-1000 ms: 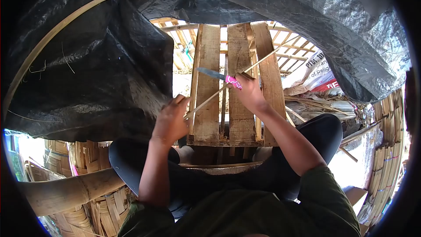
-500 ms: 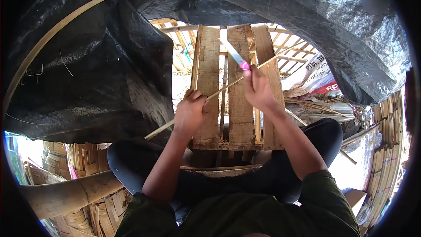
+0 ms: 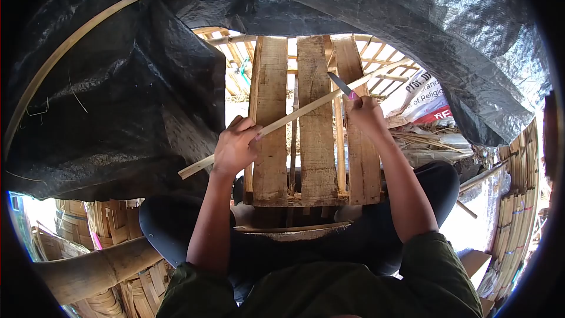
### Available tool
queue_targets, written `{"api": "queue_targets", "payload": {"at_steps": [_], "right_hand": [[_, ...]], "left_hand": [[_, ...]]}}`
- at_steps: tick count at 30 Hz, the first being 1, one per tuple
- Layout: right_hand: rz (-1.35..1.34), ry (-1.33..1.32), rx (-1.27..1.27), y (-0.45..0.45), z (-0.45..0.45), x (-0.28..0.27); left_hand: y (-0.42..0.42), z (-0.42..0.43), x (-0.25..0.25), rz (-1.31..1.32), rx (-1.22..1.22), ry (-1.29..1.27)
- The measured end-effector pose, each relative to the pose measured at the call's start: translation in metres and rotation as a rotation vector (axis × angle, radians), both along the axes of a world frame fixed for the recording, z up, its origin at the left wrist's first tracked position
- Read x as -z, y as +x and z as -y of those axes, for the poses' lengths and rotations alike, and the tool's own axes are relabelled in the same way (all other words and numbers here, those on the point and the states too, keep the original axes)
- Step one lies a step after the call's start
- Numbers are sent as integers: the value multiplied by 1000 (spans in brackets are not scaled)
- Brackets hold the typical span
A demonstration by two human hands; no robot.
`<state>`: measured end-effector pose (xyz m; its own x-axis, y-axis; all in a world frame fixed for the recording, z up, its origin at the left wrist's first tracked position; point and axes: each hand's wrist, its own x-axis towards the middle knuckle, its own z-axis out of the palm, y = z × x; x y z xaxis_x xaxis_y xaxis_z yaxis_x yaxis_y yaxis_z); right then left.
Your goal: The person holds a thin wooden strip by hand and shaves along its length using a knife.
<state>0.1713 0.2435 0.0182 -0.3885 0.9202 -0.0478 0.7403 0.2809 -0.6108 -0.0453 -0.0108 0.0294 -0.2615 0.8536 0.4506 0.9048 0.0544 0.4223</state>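
Note:
A long pale bamboo strip [image 3: 303, 111] slants above the wooden slats, its near end at lower left and its thin end at upper right. My left hand [image 3: 236, 145] is closed around the strip near its lower-left end. In my right hand [image 3: 366, 111] is a knife [image 3: 341, 85] with a pink handle, mostly hidden by the fingers. Its blade points up and left and crosses over the strip, close to it; whether the edge touches the strip I cannot tell. Beneath the strip stands a bench of rough wooden planks [image 3: 318, 165] with gaps between them.
Dark plastic sheeting [image 3: 118, 100] hangs at left and across the top, with a curved bamboo strip [image 3: 70, 38] against it. A printed sack [image 3: 426, 97] lies at right. A thick bamboo pole [image 3: 100, 265] is at lower left, and bundled strips [image 3: 515, 224] stand at far right.
The knife has moved right and down, its blade now across the strip. The strip has turned its broad face up and shifted slightly left with my left hand.

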Motion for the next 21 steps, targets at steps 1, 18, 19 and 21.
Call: {"api": "queue_targets", "payload": {"at_steps": [1,18,19,21], "right_hand": [[-25,-53,-1,-5,5,0],[40,-210,-26,-25,11,-16],[45,-207,-28,-28,17,-13],[32,-200,-29,-33,35,-7]], "left_hand": [[1,-1,1,14,-27,34],[17,-4,8,17,-252,-9],[17,-6,9,14,-252,-12],[17,-6,9,35,-252,-19]]}}
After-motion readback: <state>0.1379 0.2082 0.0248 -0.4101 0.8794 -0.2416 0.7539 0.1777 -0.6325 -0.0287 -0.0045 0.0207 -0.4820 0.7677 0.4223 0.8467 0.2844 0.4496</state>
